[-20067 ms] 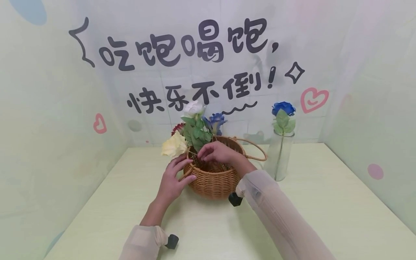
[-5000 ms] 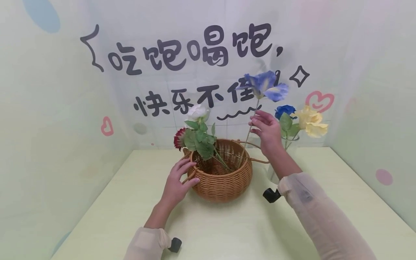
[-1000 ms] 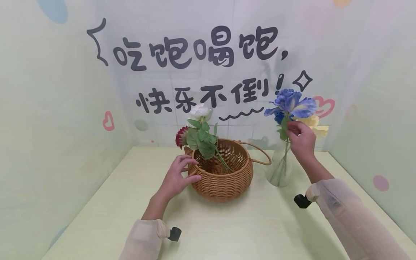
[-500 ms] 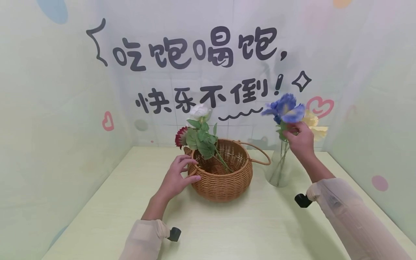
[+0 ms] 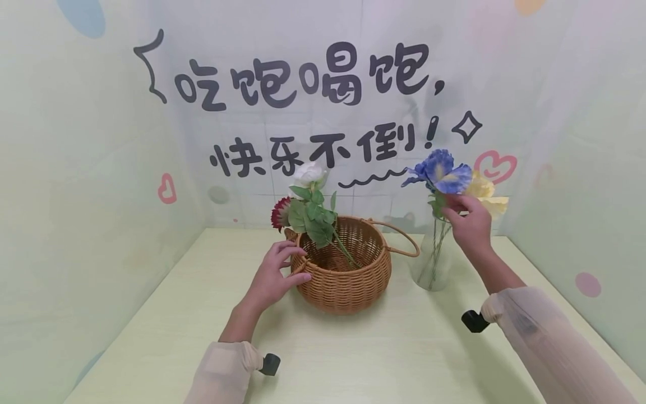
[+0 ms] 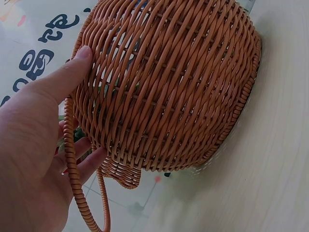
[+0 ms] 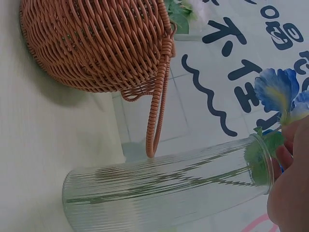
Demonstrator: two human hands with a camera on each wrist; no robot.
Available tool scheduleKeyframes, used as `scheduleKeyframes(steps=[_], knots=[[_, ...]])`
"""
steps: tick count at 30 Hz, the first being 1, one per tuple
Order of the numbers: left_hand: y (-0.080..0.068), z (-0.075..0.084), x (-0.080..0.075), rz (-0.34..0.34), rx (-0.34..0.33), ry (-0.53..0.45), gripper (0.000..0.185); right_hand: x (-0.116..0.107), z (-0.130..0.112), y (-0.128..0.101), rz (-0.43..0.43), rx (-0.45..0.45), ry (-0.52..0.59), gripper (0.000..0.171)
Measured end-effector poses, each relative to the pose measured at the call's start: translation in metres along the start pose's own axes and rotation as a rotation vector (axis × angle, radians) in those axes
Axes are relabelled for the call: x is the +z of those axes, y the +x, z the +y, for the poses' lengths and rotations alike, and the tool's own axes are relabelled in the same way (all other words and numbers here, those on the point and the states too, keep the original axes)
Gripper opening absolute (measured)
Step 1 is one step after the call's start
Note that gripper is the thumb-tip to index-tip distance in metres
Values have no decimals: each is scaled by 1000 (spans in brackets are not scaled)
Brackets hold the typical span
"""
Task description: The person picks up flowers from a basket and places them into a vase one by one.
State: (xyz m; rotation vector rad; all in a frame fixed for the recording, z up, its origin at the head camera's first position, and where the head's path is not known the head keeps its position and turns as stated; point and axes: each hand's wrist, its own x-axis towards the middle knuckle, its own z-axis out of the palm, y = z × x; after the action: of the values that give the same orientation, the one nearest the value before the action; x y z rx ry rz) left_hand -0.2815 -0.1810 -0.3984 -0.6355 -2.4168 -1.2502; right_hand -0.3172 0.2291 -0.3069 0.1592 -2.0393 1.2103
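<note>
While the left hand (image 5: 271, 279) rests against the near left side of the wicker basket (image 5: 345, 279), thumb laid flat on the weave and fingers loosely curved at the handle loop, the right hand (image 5: 470, 223) is up at the mouth of the glass vase (image 5: 432, 264). Its fingertips pinch the stem of the blue-purple flower (image 5: 441, 171) just under the bloom; the stem runs down inside the vase. A yellow flower (image 5: 485, 191) stands in the same vase, partly hidden behind the hand. Basket sits mid-table (image 5: 353, 348), vase just to its right, apart from it. A white flower (image 5: 309, 174) and a dark red flower (image 5: 278, 213) with green leaves lean out of the basket's left rim.
</note>
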Motion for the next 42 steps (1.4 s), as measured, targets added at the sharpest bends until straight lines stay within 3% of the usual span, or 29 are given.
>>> scheduleKeyframes(steps=[12,23,32,42], knots=[[0,2,-1,-9,-11,3,41,-7,-5,-21,47,72,136,24],[0,1,0,-6,-10,6,42,4,-5,-34,26,96,225,24],[-1,0,-1,-1,-8,8,43,15,-40,-49,-20,87,305,23],[-1,3,-1,3,-3,10,44,42,-53,-52,-91,61,366,23]])
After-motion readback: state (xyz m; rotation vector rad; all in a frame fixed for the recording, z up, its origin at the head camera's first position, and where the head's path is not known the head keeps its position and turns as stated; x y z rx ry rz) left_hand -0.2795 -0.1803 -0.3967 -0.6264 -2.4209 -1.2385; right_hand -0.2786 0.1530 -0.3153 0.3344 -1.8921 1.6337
